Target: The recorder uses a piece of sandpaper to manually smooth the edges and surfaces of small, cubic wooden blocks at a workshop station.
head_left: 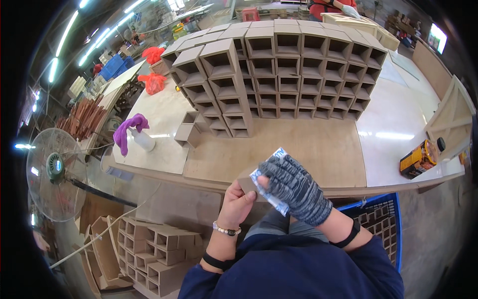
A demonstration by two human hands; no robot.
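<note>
My left hand (236, 203), bare with a beaded bracelet at the wrist, is closed with its thumb pressed on a small brown piece (246, 184). Most of that piece is hidden, so its full shape cannot be made out. A grey knitted glove with bare fingertips covers my right hand (296, 187). Its fingers are bent over a white sheet with blue print (273, 198), which lies against the brown piece. Both hands meet in front of the table's near edge. Beyond them rises a stack of brown open-ended square boxes (288, 65).
Two small boxes (188, 134) sit left of the stack, near a white bottle (143, 140) with a purple cloth (130, 130). A black-lidded jar (419, 158) stands right. Below are a blue crate (397, 219), more boxes (162, 249) and a fan (56, 168). Another person (331, 9) works behind.
</note>
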